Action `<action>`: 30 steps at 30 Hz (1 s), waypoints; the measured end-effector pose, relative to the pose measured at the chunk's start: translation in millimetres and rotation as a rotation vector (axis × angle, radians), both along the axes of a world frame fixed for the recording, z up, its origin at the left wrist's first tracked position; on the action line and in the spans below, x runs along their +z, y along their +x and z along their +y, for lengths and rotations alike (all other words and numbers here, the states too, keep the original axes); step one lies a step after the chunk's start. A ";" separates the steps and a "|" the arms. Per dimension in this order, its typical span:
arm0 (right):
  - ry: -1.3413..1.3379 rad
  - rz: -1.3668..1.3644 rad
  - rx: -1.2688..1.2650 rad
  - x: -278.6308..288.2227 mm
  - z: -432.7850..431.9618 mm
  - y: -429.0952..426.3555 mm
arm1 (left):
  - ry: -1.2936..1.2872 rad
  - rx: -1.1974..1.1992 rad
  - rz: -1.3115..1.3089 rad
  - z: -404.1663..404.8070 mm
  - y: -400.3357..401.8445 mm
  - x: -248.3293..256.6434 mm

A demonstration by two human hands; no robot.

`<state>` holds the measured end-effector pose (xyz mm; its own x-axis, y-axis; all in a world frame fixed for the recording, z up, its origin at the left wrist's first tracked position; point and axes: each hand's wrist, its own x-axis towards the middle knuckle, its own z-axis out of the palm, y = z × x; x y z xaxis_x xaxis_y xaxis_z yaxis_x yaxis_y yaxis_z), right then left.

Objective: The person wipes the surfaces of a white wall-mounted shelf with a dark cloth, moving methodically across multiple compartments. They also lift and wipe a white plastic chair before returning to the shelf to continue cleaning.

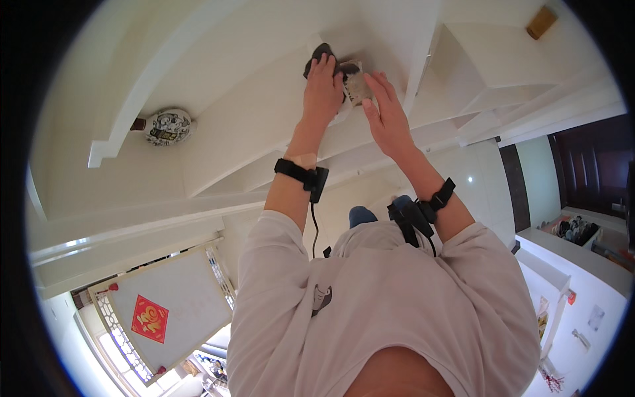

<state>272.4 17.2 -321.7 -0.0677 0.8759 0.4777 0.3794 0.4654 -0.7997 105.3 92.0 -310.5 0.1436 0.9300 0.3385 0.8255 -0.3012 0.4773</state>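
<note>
My left hand (323, 94) is pressed over a dark grey cloth (317, 57), fingers curved across it, at the white shelving in front of me. Just right of that hand stands a small packet or box (358, 87) with a partly clear, brownish face and dark print. Its left side is hidden behind my left hand. My right hand (388, 114) is at the packet's right edge, thumb apart from the fingers. Whether its fingertips touch the packet is hard to tell.
White shelving with curved boards (238, 119) surrounds my hands. A round black-and-white patterned bottle (168, 127) sits on the left, a brown cylindrical cup (541, 22) at upper right. A framed panel with a red diamond (150, 318) is lower left, a dark door (593, 164) far right.
</note>
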 end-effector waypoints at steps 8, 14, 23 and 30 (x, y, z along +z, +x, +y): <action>-0.123 -0.055 -0.006 -4.1 -6.7 20.2 | 0.110 -0.057 0.329 96.1 -31.5 -10.8; -0.054 -0.006 0.059 0.4 -1.9 -5.6 | 0.075 -0.122 0.268 87.0 -26.5 -6.0; -0.051 -0.029 0.073 11.8 -6.1 -9.2 | 0.160 -0.033 0.297 94.3 -21.9 -11.1; -0.111 -0.130 0.061 10.1 -16.6 12.3 | -0.031 -0.171 0.687 71.4 1.4 14.4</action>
